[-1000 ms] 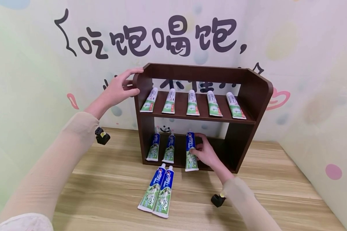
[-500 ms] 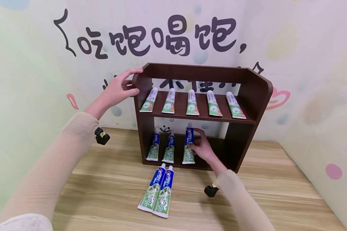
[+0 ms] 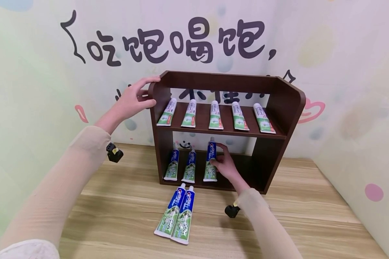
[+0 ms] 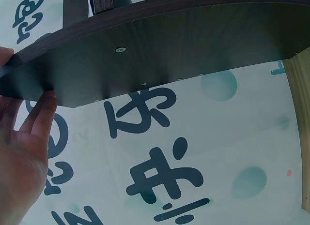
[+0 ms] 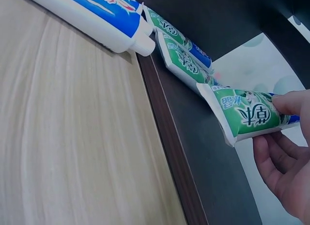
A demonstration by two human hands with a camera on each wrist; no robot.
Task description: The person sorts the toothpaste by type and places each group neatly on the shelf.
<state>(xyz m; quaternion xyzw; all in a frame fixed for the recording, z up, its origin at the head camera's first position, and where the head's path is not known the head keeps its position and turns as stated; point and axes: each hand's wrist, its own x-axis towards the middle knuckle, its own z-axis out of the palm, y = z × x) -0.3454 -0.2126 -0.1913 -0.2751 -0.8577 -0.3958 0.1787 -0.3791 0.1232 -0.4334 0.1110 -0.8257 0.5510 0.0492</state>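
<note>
My right hand [image 3: 227, 166] pinches a blue-and-green toothpaste tube [image 3: 210, 173] between thumb and fingers, cap upward, in the lower level of a dark brown two-tier shelf [image 3: 220, 80]. In the right wrist view the tube's flat end [image 5: 230, 109] points toward the shelf's front edge, over the lower board. Two matching tubes, a leftmost tube [image 3: 171, 165] and a second tube [image 3: 189, 167], lean to its left. My left hand [image 3: 131, 99] holds the shelf's left side panel near the top, thumb and fingers spread about its edges; in the left wrist view, fingertips meet the panel [image 4: 145, 51].
Two more blue-and-green tubes [image 3: 181, 219] lie side by side on the wooden table [image 3: 116, 216] before the shelf. Several white-and-green toothpaste tubes [image 3: 216, 117] stand in a row on the upper level. A printed wall [image 3: 343, 72] rises close behind.
My right hand has moved the toothpaste tube up, back and slightly left, into the lower level beside the other two. My left hand has stayed on the shelf.
</note>
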